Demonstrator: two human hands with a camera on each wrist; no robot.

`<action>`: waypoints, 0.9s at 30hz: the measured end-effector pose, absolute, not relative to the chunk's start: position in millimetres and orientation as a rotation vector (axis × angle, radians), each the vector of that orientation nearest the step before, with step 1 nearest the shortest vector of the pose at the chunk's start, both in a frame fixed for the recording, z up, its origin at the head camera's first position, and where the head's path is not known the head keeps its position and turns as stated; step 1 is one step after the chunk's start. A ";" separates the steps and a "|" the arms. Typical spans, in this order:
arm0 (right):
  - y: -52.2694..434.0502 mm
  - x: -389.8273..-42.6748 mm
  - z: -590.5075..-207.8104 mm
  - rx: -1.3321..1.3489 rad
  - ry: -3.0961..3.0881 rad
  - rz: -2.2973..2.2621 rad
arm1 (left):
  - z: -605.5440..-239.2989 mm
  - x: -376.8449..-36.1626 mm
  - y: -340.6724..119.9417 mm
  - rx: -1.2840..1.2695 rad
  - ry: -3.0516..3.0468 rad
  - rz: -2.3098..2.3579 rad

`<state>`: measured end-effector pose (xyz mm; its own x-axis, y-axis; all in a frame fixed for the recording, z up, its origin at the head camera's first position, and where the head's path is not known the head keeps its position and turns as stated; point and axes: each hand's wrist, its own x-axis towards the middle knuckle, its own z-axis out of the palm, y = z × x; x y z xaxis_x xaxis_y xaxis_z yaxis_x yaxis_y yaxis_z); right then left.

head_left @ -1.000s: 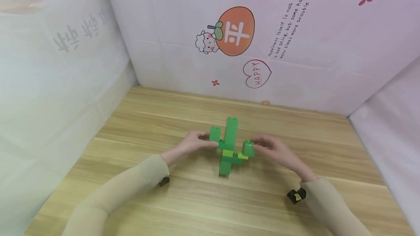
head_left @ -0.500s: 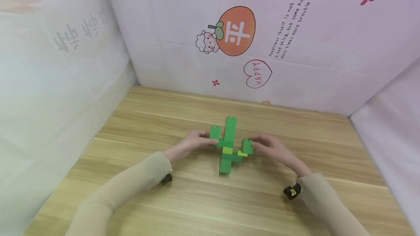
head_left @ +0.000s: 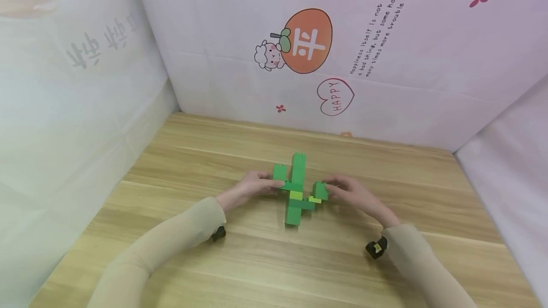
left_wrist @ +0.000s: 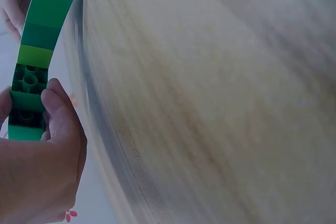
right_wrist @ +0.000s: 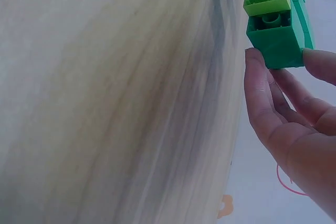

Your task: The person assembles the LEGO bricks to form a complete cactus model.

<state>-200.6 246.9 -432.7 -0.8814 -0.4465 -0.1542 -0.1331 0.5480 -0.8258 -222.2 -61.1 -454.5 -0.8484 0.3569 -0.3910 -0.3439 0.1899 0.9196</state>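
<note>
A structure of joined green building bricks (head_left: 298,175) stands between my hands, shaped like a cactus with a tall stem and two side arms. My left hand (head_left: 250,187) pinches its left arm between thumb and fingers; the left wrist view shows the thumb and fingers on either side of the brick (left_wrist: 26,99). On the other side, my right hand (head_left: 355,196) pinches the green end brick (right_wrist: 278,48) of the right arm by its sides. Lime bricks (head_left: 296,195) sit in the stem and under that end brick. Whether the base touches the table cannot be told.
The wooden table (head_left: 257,270) spreads all around the hands. White printed cloth (head_left: 222,80) walls it off at the back and both sides. A small black device (head_left: 376,248) is strapped at the right wrist, another (head_left: 219,233) at the left.
The brick structure has shifted slightly left and straightened a little. My right hand has moved a little left with it; both hands keep their hold.
</note>
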 end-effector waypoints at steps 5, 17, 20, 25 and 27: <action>245.0 -202.6 -435.7 -0.467 2.444 -1.268 | -457.5 -225.2 -61.6 0.006 1.933 1.710; 243.4 -203.1 -440.5 -0.478 2.382 -1.307 | -458.4 -226.3 -62.1 -0.014 1.878 1.720; 243.1 -204.4 -442.6 -0.484 2.378 -1.303 | -457.6 -226.2 -62.5 -0.002 1.881 1.708; 241.4 -203.6 -444.5 -0.485 2.378 -1.296 | -457.0 -225.5 -62.5 -0.014 1.873 1.705; 241.0 -202.9 -445.3 -0.480 2.370 -1.299 | -456.9 -225.3 -62.3 -0.033 1.863 1.712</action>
